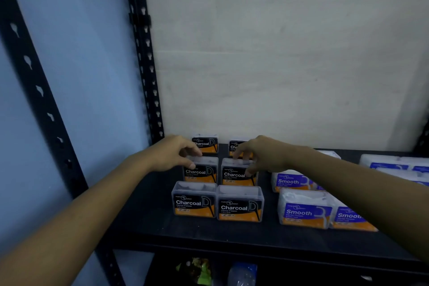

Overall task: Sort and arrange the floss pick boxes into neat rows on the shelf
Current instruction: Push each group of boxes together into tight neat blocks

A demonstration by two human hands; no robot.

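Several black-and-orange Charcoal floss pick boxes stand in two columns on the dark shelf [148, 220]. My left hand [173, 153] grips the top of the middle-row left Charcoal box [200, 173]. My right hand [262, 154] grips the top of the middle-row right Charcoal box [235, 175]. Two more Charcoal boxes [205, 144] stand behind them, and two [240, 204] stand in front. Blue-and-orange Smooth boxes [304, 211] stand to the right, partly hidden by my right forearm.
A black slotted upright post [144, 53] rises at the shelf's back left corner, and another [34, 72] stands nearer. A white wall lies behind. More Smooth boxes [392, 165] sit at the far right. Packets [199, 270] lie on the lower shelf.
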